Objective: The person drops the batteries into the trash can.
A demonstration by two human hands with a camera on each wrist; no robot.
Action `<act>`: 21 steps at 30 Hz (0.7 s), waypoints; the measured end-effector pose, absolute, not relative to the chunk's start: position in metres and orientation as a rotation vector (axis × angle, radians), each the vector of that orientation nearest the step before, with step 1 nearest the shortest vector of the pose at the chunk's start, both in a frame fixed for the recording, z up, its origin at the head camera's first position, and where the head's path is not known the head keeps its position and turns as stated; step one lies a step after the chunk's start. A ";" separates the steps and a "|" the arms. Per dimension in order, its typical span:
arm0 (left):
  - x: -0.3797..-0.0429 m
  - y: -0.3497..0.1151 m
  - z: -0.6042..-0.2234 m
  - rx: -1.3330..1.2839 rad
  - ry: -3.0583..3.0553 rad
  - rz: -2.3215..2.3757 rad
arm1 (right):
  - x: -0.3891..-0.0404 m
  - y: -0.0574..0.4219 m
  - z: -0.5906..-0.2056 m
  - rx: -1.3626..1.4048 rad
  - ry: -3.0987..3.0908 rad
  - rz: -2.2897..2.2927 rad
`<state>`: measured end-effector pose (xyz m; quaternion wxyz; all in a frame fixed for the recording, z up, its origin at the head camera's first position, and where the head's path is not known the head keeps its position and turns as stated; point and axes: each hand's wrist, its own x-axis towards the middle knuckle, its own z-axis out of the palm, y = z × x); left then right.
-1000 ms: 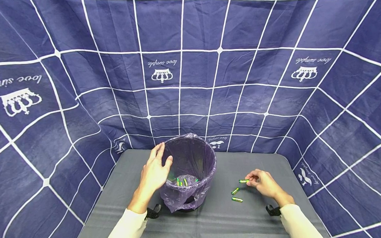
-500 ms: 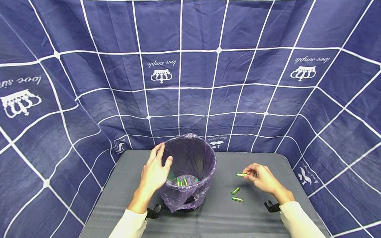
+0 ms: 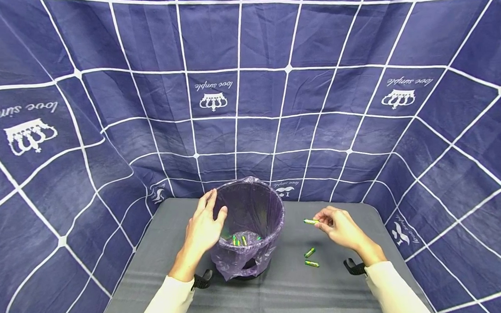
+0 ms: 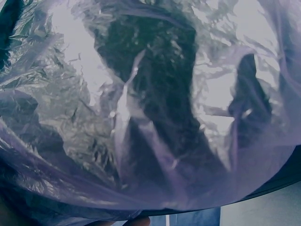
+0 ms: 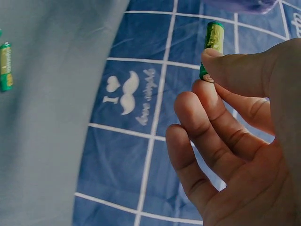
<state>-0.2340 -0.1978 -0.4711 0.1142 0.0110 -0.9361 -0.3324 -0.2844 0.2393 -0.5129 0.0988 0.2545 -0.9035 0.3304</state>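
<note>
My right hand [image 3: 340,226] pinches a green and yellow battery [image 3: 309,221] between thumb and fingertips; in the right wrist view the battery [image 5: 215,36] points away from the hand. Two similar batteries [image 3: 310,252] lie on the grey tabletop in front of the hand. To the left stands a bin [image 3: 279,221] lined with a translucent purple bag, with several batteries [image 3: 239,241] at its bottom. At the bin's left rim rests my left hand [image 3: 202,229], fingers extended and thumb over the opening. The left wrist view is mostly filled by the crinkled bag [image 4: 141,108].
A grey-covered table [image 3: 283,301] carries everything. Blue cloth [image 3: 264,94] with white grid lines and printed crowns hangs at the back and both sides. A black strap band [image 3: 355,266] sits on each wrist.
The right hand has lifted the pinched battery away from the two others and carried it up and left towards the bin. The left hand stays at the rim.
</note>
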 end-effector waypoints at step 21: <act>-0.235 -0.198 -0.472 0.036 -2.736 -0.959 | -0.293 0.214 -0.453 0.869 -2.507 0.955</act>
